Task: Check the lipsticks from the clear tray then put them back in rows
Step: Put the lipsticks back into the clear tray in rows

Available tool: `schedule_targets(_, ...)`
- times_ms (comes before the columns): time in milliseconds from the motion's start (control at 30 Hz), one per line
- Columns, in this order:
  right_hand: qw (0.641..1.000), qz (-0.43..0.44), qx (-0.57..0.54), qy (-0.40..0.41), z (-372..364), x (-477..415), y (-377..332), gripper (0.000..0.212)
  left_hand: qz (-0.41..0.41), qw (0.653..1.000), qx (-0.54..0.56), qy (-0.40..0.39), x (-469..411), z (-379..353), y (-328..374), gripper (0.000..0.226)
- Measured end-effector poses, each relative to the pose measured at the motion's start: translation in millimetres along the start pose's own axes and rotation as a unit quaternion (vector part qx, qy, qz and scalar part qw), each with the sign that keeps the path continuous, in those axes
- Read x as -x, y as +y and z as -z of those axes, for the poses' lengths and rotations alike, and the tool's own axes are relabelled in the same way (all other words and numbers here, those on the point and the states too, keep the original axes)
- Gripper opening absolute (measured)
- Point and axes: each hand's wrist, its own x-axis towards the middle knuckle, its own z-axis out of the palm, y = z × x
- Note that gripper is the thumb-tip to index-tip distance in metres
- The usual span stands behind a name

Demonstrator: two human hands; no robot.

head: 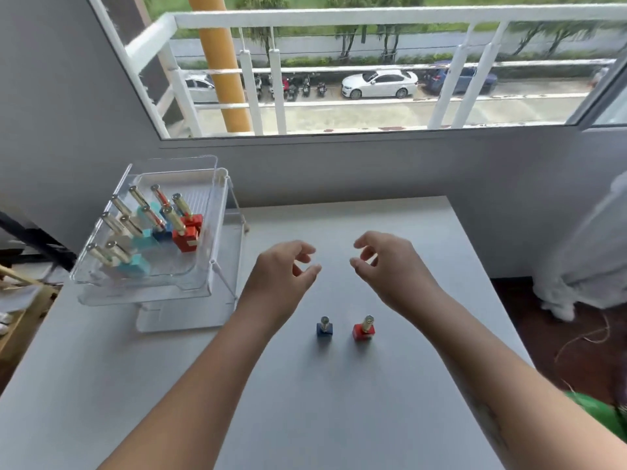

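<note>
A clear tray [203, 279] sits on a white rack at the table's left. Several lipsticks with gold caps and red, blue, teal and clear square bases stand in it in rows. Two more stand upright on the grey table: a blue-based lipstick [324, 326] and, to its right, a red-based lipstick [364, 329]. My left hand [285, 269] and my right hand [390, 266] hover above the table just beyond those two, facing each other. Both have loosely curled fingers and hold nothing.
The white wire rack [234, 293] carries the tray and has a lower shelf. A wall with a window runs behind the grey table [339, 401]. A white cloth [583, 266] hangs off the table's right edge. Wooden clutter lies at the far left.
</note>
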Motion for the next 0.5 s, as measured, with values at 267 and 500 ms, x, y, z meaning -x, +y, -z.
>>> schedule_targets(267,0.989,-0.080,0.058,-0.113,-44,27,53,0.029,0.069,0.991,-0.030,-0.107,25,-56,-33,0.025)
schedule_targets(500,0.981,-0.099,0.100,-0.134,-67,40,67,0.027,0.094,0.978,-0.074,-0.173,40,-78,-50,0.030)
